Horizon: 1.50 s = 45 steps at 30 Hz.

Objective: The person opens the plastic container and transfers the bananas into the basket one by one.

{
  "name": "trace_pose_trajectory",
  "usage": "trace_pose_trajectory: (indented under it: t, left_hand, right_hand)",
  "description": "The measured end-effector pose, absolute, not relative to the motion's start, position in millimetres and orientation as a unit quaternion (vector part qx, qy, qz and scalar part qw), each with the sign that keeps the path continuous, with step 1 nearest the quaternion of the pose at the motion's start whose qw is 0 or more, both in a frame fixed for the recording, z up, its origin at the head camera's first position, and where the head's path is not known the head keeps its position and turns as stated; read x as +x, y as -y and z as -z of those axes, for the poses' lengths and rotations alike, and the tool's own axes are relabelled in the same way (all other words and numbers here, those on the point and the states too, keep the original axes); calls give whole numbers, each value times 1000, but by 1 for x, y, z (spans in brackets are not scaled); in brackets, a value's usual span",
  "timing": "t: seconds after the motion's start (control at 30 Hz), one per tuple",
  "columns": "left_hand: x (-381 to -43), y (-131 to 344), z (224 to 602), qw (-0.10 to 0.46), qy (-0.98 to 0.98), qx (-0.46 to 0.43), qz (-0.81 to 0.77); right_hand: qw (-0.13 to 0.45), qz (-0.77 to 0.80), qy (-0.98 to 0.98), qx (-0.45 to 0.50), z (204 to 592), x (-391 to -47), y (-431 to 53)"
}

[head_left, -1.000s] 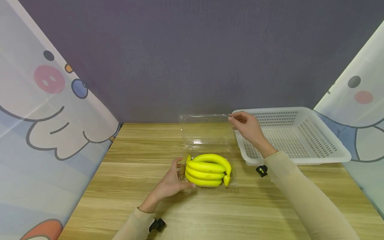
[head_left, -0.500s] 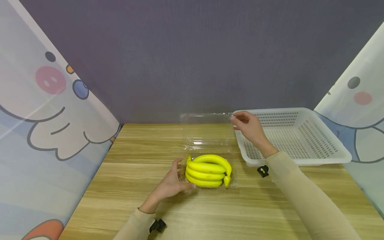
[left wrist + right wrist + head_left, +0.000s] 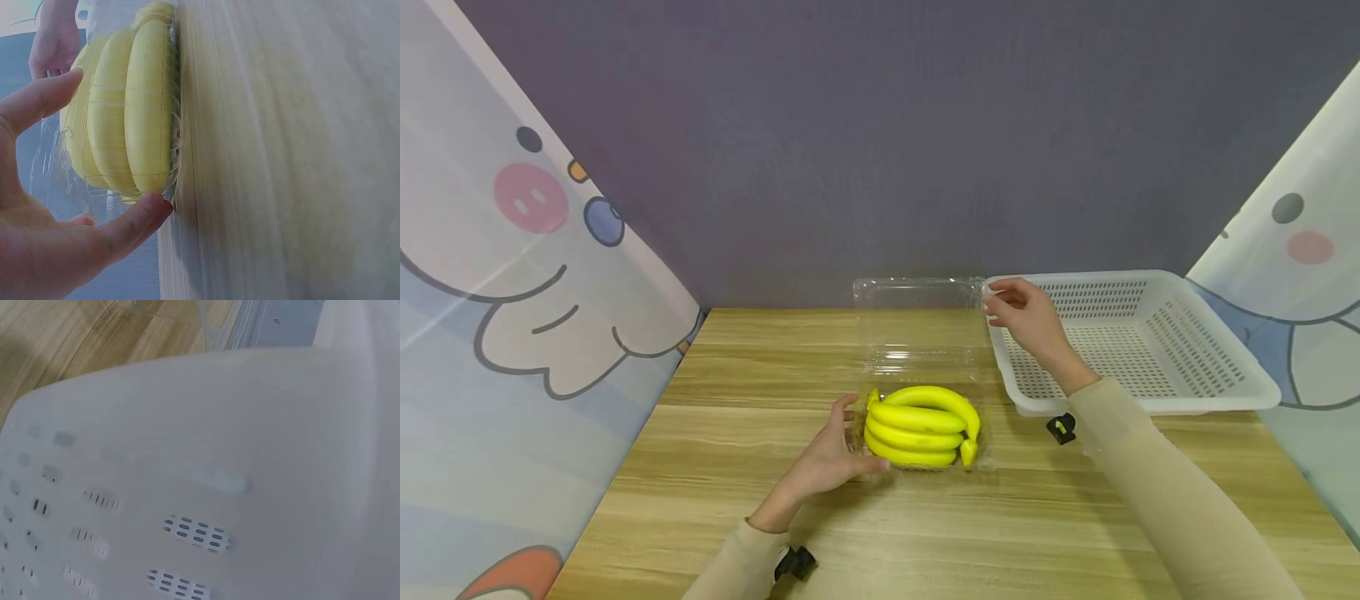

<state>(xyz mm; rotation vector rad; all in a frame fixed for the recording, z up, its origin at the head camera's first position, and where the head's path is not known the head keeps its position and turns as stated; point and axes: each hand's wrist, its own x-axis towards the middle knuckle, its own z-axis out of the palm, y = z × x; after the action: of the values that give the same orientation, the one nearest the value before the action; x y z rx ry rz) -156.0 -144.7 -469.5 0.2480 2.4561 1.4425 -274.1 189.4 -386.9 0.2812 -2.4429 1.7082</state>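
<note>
Several yellow bananas (image 3: 917, 429) lie in the base of a clear plastic clamshell box (image 3: 987, 460) on the wooden table. Behind them the box's hinged lid (image 3: 917, 321) stands raised. My left hand (image 3: 829, 457) holds the left end of the base, thumb at the front and fingers round the back corner. The left wrist view shows this hand (image 3: 69, 231) spread about the box end, with bananas (image 3: 147, 109) behind the plastic. At the lid's upper right corner my right hand (image 3: 1030, 321) pinches the edge. That hand is out of sight in the right wrist view.
A white perforated basket (image 3: 1011, 375) stands at the right, under and beside my right forearm; its wall (image 3: 250, 412) fills most of the right wrist view. A grey wall (image 3: 880, 150) rises behind the table (image 3: 737, 375). Cartoon-printed panels (image 3: 602, 317) flank both sides.
My right hand has shifted slightly to the right, and the lid's top edge has risen a little with it. The left hand and the bananas have stayed in place.
</note>
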Motion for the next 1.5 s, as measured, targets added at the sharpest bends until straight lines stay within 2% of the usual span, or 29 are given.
trace_pose_trajectory:
  t: [0.5, 1.5]
  left_hand:
    - [-158, 144, 467, 147, -844, 83, -509]
    - [-162, 145, 469, 144, -854, 99, -489]
  right_hand:
    - [83, -556, 821, 102, 386, -270, -191]
    - [106, -460, 870, 147, 377, -238, -182]
